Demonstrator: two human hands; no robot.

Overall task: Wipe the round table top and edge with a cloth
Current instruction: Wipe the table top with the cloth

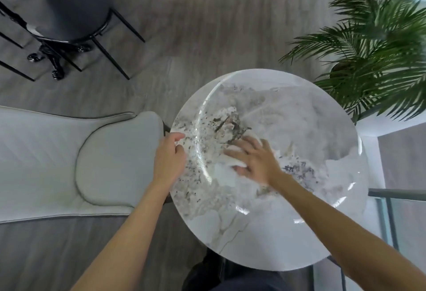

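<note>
The round table point(299, 111) has a glossy white marble top with dark speckles and veins. A white cloth point(224, 171) lies flat near the top's middle. My right hand point(253, 159) presses down on the cloth with fingers spread, pointing left. My left hand point(169, 156) rests on the table's left edge, thumb on top and fingers curled over the rim. Part of the cloth is hidden under my right palm.
A pale grey upholstered chair point(110, 159) stands right against the table's left side. A potted palm point(378, 55) overhangs the far right edge. A dark chair and black table legs point(69, 25) stand at the far left. A glass railing point(391, 210) runs along the right.
</note>
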